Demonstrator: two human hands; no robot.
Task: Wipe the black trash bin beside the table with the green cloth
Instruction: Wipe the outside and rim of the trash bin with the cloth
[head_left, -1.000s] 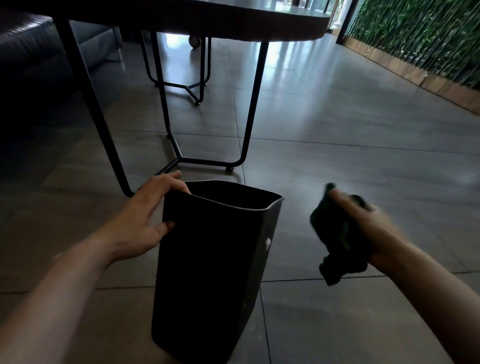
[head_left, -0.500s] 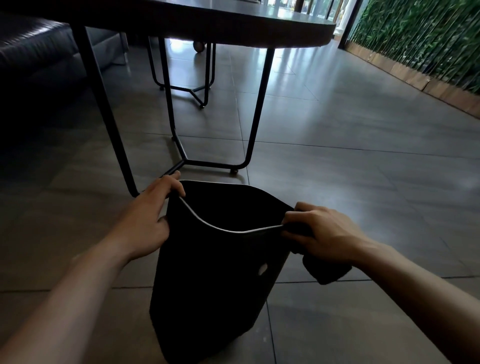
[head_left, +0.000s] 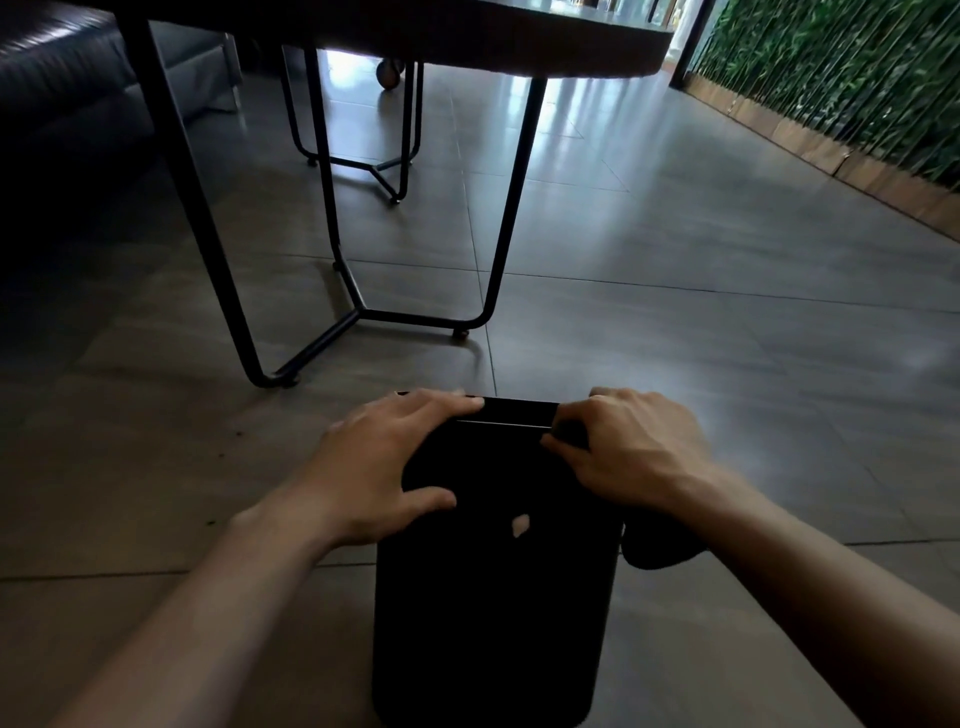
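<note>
Nearest the camera, a black trash bin (head_left: 493, 597) stood on a floor (head_left: 701, 322) of large grey tiles, smooth enough to carry pale reflections farther back. The bin looked like smooth plastic with rounded corners; its bottom edge was cut off by the frame, and one small pale spot marked its near face. The left hand (head_left: 379, 467) gripped the bin's upper left corner, fingers spread over the rim and thumb on the near wall. The right hand (head_left: 623, 452) was clenched on a dark cloth (head_left: 654, 545) at the rim's right corner; the cloth hung bunched below the wrist beside the bin, too dim for its colour to show. Just beyond the bin stood a table (head_left: 519, 47) on thin black metal legs, its top cropped. Farther left sat a dark, glossy sofa (head_left: 62, 88), mostly in shadow. Along the right ran a green foliage wall (head_left: 857, 67) above a wooden base.
</note>
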